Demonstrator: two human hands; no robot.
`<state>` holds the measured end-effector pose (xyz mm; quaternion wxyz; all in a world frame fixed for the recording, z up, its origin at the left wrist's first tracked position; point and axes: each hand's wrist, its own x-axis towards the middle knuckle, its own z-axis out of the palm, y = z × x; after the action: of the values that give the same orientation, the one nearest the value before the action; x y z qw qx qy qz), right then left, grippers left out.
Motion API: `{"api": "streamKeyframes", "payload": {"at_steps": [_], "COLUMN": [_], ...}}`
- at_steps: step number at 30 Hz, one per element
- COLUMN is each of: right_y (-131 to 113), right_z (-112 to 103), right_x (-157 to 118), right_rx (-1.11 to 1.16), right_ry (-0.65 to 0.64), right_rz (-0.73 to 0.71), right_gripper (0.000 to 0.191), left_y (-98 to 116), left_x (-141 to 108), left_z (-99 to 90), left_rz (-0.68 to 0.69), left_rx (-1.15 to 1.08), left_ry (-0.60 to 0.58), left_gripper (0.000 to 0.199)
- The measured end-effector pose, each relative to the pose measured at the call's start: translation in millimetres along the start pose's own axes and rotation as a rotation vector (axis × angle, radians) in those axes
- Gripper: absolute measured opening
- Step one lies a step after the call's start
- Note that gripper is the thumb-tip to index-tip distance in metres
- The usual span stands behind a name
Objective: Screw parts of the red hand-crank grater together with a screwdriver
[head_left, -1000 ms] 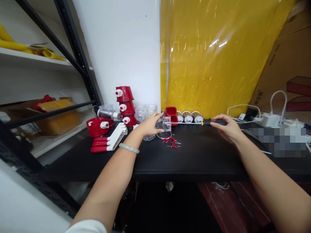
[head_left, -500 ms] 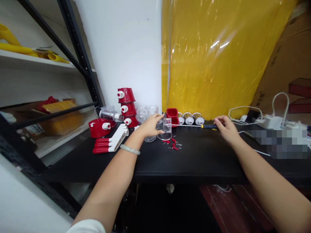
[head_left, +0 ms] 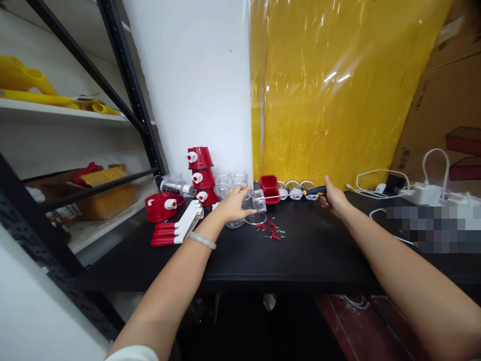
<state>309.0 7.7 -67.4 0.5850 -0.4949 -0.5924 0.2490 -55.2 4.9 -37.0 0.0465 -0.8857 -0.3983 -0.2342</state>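
My left hand (head_left: 236, 203) is closed around a clear plastic part (head_left: 258, 200) with a wide round rim, held just above the black table. In my right hand (head_left: 332, 196) is the black and yellow handle of a long screwdriver (head_left: 285, 195). Its thin shaft points left, and the tip reaches the side of the clear part; exactly where it touches is too small to make out. Several small red pieces (head_left: 273, 228) and metal screws lie in front of the clear part. More clear plastic cups (head_left: 239, 178) stand behind my left hand.
Left of my left hand are stacked red housings (head_left: 200, 158), another red housing (head_left: 160, 208) and white handles with red ends (head_left: 184, 225). Red trays (head_left: 269, 182) and metal drums (head_left: 295, 190) line the back. White cables and a power adapter (head_left: 426, 193) lie at right.
My right hand has moved left along with the screwdriver and now grips its handle more fully. The view has shifted slightly. My left hand still holds the clear part.
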Motion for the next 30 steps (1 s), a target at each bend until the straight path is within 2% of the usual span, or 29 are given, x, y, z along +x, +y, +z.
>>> {"api": "streamKeyframes", "payload": {"at_steps": [3,4,10,12,14,16,18,20,22,24,27,30], "right_y": [9.4,10.7,1.5,-2.6,-4.0,-1.9,2.5,6.3,6.5,2.0,-8.6,-14.2], "right_z": [-5.7,-8.3,-23.7,-26.6,-27.7,-27.4,-26.7,-25.9,-25.3,-25.5,-28.6,-32.4], "right_x": [-6.1,-7.9,-10.9,-11.5,-12.2,-12.1,-10.9,-8.8,-6.9,-6.6,-9.9,-13.5], "right_rx": [0.187,0.246,0.447,0.487,0.532,0.511,0.348,0.143,0.114,0.296,0.613,0.702], "right_ry": [-0.042,-0.055,-0.013,-0.031,-0.069,-0.081,-0.042,0.039,0.11,0.138,0.084,-0.029], "right_rz": [0.16,0.171,0.07,0.07,0.102,0.163,0.213,0.193,0.115,0.082,0.127,0.18], "right_gripper": [0.057,0.056,0.046,0.05,0.044,0.031,0.038,0.045,0.038,0.027,0.028,0.018], "left_y": [4.9,6.9,10.0,8.4,7.4,8.0,10.3,13.7,17.3,20.2,22.4,22.6], "left_x": [-2.6,-2.7,-0.5,-0.2,-0.4,-0.9,-1.5,-2.1,-2.5,-3.0,-4.0,-5.1], "left_z": [-2.3,-3.3,-2.8,-1.1,0.1,0.2,-0.9,-2.8,-4.7,-5.9,-6.0,-4.7], "left_rz": [0.008,0.011,0.013,0.002,0.002,0.008,0.014,0.02,0.028,0.031,0.035,0.051], "left_rx": [0.035,0.046,0.063,0.063,0.072,0.087,0.102,0.115,0.126,0.134,0.138,0.139], "left_ry": [0.001,0.002,0.002,-0.002,0.003,0.009,0.012,0.01,0.008,0.009,0.019,0.038], "left_gripper": [0.087,0.087,0.087,0.087,0.087,0.087,0.086,0.085,0.084,0.083,0.083,0.081]}}
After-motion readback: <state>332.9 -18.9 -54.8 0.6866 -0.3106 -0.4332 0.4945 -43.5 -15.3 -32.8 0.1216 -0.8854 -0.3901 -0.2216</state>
